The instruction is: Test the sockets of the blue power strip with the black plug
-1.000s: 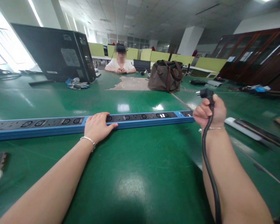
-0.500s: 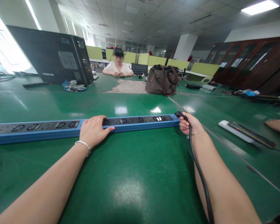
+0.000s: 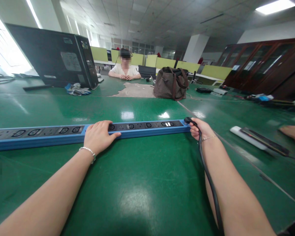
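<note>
A long blue power strip (image 3: 147,133) with a row of black sockets lies across the green table, running out of view at the left. My left hand (image 3: 98,136) grips it near the middle, fingers over the top and thumb along the front side. At the strip's right end, my right hand (image 3: 198,128) is closed around a black power plug (image 3: 188,120). The plug's head touches or meets the strip's end; whether it is fully seated I cannot tell. Its black cord (image 3: 207,173) hangs down along my right forearm.
Across the table (image 3: 137,170) sits a person (image 3: 125,70) with both hands together. A black computer case (image 3: 51,59), gloves (image 3: 77,89) and a brown bag (image 3: 170,83) stand toward the back. To the right are a white-and-black bar (image 3: 260,141) and another person's hand (image 3: 293,133).
My two hands keep almost the same place and grip on the strip and plug. The view has shifted very slightly, and the person opposite has moved their hands a little.
</note>
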{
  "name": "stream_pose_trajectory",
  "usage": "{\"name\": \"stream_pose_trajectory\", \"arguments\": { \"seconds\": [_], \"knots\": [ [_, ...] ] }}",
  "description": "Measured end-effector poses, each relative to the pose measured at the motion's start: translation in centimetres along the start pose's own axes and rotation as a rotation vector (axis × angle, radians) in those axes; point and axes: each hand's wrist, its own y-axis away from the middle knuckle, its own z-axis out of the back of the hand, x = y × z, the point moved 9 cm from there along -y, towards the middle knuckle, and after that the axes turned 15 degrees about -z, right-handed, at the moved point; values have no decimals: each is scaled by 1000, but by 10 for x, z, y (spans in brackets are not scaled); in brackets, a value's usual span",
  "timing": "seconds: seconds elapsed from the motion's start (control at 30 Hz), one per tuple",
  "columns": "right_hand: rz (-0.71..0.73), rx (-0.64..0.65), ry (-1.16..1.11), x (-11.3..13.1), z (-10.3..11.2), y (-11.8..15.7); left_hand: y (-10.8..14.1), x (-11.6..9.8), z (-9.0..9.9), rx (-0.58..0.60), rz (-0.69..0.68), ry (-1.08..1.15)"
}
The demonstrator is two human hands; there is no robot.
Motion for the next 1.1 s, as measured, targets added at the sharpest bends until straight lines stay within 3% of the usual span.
{"name": "stream_pose_trajectory", "arguments": {
  "seconds": [0.3, 0.63, 0.83, 1.0, 1.1],
  "knots": [
    [-55, 5, 40, -7, 4, -5, -1, 1, -1, 11, 8, 10],
    [-119, -140, 186, 2, 7, -2, -1, 1, -2, 14, 1, 15],
    [-109, -95, 178, -1, 4, 0, -1, 1, -2, 20, 4, -3],
    [-30, -220, 183, 4, 14, -1, -1, 1, -2, 23, 5, -18],
    [-21, -214, 169, 0, 11, 0, -1, 1, -2, 21, 8, -17]
  ]
}}
